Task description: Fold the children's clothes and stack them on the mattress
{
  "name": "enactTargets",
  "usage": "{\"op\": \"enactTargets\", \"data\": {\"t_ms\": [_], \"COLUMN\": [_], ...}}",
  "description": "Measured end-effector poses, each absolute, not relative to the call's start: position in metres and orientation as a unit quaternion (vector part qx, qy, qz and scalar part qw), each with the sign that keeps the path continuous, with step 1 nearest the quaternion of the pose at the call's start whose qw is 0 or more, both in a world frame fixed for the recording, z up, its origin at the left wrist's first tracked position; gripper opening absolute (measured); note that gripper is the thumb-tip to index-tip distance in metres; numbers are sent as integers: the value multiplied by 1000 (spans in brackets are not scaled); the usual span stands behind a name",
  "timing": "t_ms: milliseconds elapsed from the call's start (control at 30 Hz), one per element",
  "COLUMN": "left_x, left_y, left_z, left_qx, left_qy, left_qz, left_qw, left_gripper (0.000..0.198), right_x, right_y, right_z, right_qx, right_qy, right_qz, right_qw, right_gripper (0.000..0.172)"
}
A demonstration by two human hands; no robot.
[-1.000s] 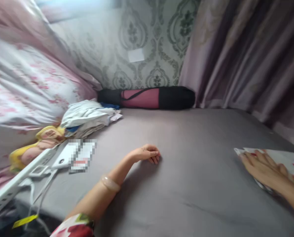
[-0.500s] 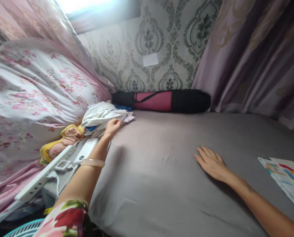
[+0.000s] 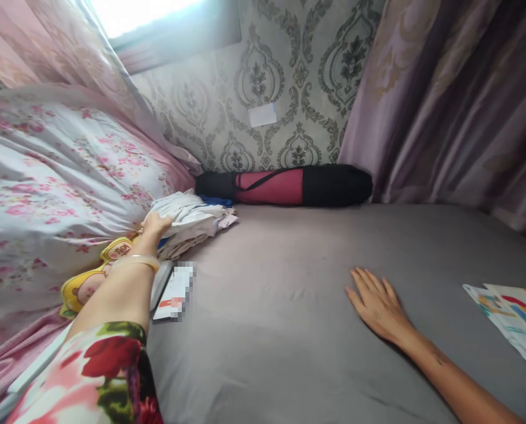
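Note:
A heap of crumpled clothes [image 3: 201, 227], with a white garment [image 3: 181, 209] on top and some blue showing, lies on the bed's far left part. At the left edge of the heap my left hand [image 3: 156, 224] has its fingers closed on the white garment; the fingertips are partly hidden. My right hand [image 3: 375, 306] rests palm down on the grey bed sheet [image 3: 272, 330], fingers spread, holding nothing. Right of it lies a folded white cloth [image 3: 516, 321] with coloured shapes.
Along the patterned wall lies a black and pink rolled bag [image 3: 269, 187]. Beside my left forearm are a flat, partly pixelated rectangular object [image 3: 175, 291] and a yellow cartoon cushion [image 3: 75, 291]. Floral bedding [image 3: 69, 171] rises at left; a curtain [image 3: 443, 118] hangs at right.
My left hand has moved left, from the heap's right edge to its left edge, uncovering the flat rectangular object. My right hand stays flat on the sheet. The view has shifted slightly.

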State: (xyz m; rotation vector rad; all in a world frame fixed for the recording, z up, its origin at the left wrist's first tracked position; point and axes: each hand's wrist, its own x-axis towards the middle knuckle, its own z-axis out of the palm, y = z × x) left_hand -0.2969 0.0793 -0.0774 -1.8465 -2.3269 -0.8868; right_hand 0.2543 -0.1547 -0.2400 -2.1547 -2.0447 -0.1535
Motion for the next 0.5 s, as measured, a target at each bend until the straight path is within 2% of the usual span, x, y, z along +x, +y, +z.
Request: {"op": "enactTargets", "data": {"t_ms": [100, 367, 500], "left_x": [-291, -289, -276], "left_y": [73, 57, 57], "left_z": [-80, -81, -65], "left_qx": [-560, -649, -640], "left_qy": [-777, -724, -729], "left_qz": [-282, -229, -236], "left_qw": [53, 45, 52], "left_gripper": [39, 6, 9], "right_x": [255, 254, 253], "right_y": [-155, -153, -153], "right_z": [-241, -241, -238], "right_qx": [-719, -717, -720], "right_qy": [-687, -688, -687], "right_qz": [-54, -69, -56], "right_qw": [86, 87, 85], "right_gripper": [65, 67, 66]}}
